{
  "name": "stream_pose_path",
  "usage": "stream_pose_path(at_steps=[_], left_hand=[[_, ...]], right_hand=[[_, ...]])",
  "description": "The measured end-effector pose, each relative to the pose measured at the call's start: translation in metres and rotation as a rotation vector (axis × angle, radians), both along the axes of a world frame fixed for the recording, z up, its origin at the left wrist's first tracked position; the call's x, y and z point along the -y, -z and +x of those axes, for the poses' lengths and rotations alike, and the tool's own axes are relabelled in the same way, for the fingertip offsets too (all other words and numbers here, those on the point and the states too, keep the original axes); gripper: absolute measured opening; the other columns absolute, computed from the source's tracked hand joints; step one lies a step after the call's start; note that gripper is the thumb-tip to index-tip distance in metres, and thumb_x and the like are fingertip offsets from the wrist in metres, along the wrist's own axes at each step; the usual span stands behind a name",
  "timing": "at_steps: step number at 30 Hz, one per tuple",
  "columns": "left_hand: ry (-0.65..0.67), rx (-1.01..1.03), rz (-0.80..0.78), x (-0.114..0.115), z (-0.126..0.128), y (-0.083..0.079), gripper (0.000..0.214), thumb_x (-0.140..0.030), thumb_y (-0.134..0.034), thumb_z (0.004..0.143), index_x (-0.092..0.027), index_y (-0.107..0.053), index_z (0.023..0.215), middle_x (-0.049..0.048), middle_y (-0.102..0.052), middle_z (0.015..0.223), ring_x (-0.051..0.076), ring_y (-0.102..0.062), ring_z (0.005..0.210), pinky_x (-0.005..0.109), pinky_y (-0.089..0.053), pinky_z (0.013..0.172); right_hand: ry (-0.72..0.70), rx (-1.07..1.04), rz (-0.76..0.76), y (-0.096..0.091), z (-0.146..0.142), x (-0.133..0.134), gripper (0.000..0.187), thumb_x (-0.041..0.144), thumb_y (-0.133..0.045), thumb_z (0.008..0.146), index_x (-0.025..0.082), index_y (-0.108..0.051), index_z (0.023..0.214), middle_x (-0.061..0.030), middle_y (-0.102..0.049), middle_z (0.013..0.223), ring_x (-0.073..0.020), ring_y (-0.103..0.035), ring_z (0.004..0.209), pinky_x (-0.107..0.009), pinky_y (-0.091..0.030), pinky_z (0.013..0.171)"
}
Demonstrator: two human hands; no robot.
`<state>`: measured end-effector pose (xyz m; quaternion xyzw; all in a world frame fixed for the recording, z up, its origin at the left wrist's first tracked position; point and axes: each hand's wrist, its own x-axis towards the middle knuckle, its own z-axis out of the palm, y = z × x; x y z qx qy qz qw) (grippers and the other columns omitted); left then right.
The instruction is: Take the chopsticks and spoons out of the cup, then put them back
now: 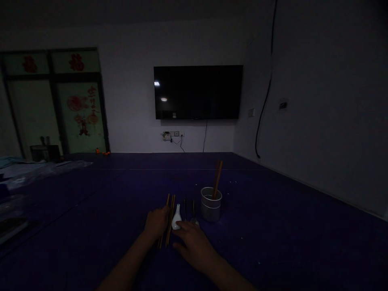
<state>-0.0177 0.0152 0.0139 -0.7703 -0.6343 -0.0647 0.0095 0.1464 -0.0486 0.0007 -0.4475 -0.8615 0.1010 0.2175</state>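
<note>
The room is dim. Several wooden chopsticks [169,218] lie on the dark blue floor mat [273,226]. My left hand [156,223] rests over them, fingers curled onto the sticks. A white ceramic spoon [176,218] lies just right of the chopsticks, and my right hand [194,242] reaches over its near end, fingers bent down around it. Two dark metal utensils [190,210] lie beside the spoon. A grey metal cup [211,203] stands to the right with two chopsticks [217,179] upright in it.
A black wall television [198,92] hangs ahead above a socket strip [172,134]. Sliding doors with red decorations [80,105] are at the left. Clear plastic sheeting [33,171] lies on the mat's left side. A white wall runs along the right.
</note>
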Motion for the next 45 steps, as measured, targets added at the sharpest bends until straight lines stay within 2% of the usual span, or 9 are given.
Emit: stream_pose_path(at_steps=[7,14,21,32,45], left_hand=[[-0.005,0.017,0.017,0.0002,0.0004,0.0005,0.026,-0.028,-0.03,0.092,-0.023,-0.053,0.104,0.0063,-0.069,0.103,0.021,-0.066,0.092,0.031,-0.045,0.076],[0.0,0.054,0.009,-0.0009,-0.0009,0.0026,0.024,-0.031,-0.037,0.089,-0.024,-0.05,0.108,0.0056,-0.069,0.102,0.021,-0.065,0.093,0.029,-0.044,0.076],[-0.016,0.079,-0.017,0.0008,-0.0006,-0.0012,0.021,-0.026,-0.041,0.086,-0.023,-0.052,0.104,0.0047,-0.067,0.107,0.019,-0.063,0.098,0.027,-0.043,0.077],[-0.027,0.081,-0.037,0.0023,-0.0004,-0.0035,0.023,-0.021,-0.041,0.085,-0.023,-0.051,0.105,0.005,-0.067,0.106,0.019,-0.062,0.099,0.028,-0.043,0.08],[-0.047,0.054,-0.036,0.0002,0.0001,-0.002,0.023,-0.025,-0.041,0.085,-0.022,-0.051,0.107,0.0061,-0.068,0.105,0.021,-0.063,0.098,0.029,-0.044,0.08]], right_hand=[[-0.005,0.012,0.001,-0.0008,0.0001,0.0005,0.035,0.027,-0.056,0.084,0.026,-0.059,0.119,-0.0046,-0.051,0.134,-0.0225,-0.044,0.123,-0.037,-0.028,0.105],[0.0,0.0,-0.009,-0.0014,0.0008,0.0015,0.035,0.027,-0.056,0.084,0.026,-0.059,0.119,-0.0048,-0.051,0.134,-0.0224,-0.043,0.124,-0.038,-0.026,0.106],[0.002,0.016,-0.024,0.0009,0.0004,-0.0009,0.034,0.027,-0.057,0.084,0.025,-0.059,0.118,-0.0048,-0.05,0.136,-0.022,-0.041,0.125,-0.036,-0.027,0.106],[-0.002,-0.008,-0.005,-0.0017,0.0008,0.0019,0.033,0.026,-0.057,0.084,0.025,-0.061,0.117,-0.0051,-0.051,0.134,-0.0232,-0.043,0.124,-0.037,-0.028,0.105],[-0.003,0.012,0.011,0.0021,0.0011,-0.0013,0.034,0.028,-0.056,0.085,0.025,-0.059,0.119,-0.0058,-0.049,0.136,-0.0236,-0.042,0.125,-0.04,-0.025,0.107]])
